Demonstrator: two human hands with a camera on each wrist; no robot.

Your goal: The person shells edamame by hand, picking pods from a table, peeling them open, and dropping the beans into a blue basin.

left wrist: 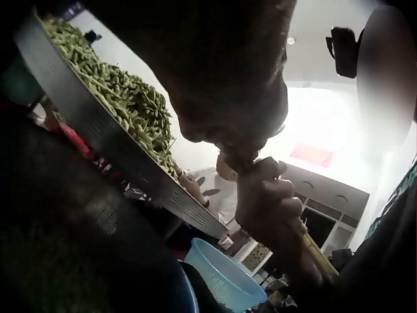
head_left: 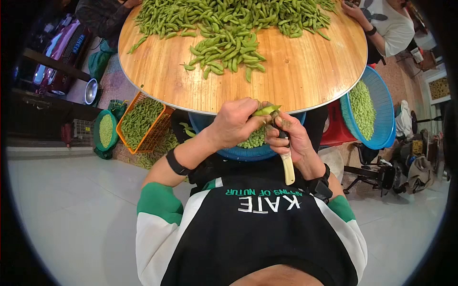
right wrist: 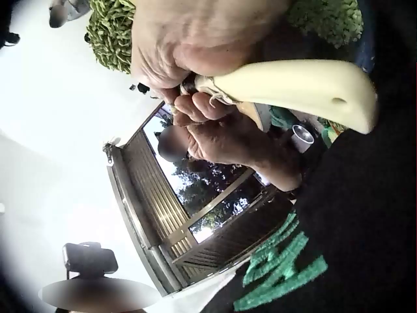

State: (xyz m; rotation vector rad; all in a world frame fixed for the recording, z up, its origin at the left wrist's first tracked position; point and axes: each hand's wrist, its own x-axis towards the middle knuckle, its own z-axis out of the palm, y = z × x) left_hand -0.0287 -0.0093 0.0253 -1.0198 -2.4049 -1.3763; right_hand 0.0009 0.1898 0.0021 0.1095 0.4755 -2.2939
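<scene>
Over the near edge of the round wooden table [head_left: 305, 76], both hands meet at a green soybean pod [head_left: 267, 110]. My left hand [head_left: 236, 121] pinches the pod between thumb and fingers. My right hand [head_left: 291, 136] grips a cream-handled knife [head_left: 288, 169], its thumb close to the pod's end. In the right wrist view, the handle [right wrist: 293, 91] juts from under the palm, with thread wound near its front; the blade is hidden by the fingers. Below the hands, a blue basin [head_left: 253, 152] holds shelled green beans [head_left: 253, 139].
A large heap of pods [head_left: 229, 19] covers the table's far side, with a smaller pile [head_left: 229, 52] nearer. An orange crate [head_left: 164, 114] of pods stands left, a blue basket [head_left: 381, 95] of beans right. Another person's arm [head_left: 377, 40] reaches the table's right side.
</scene>
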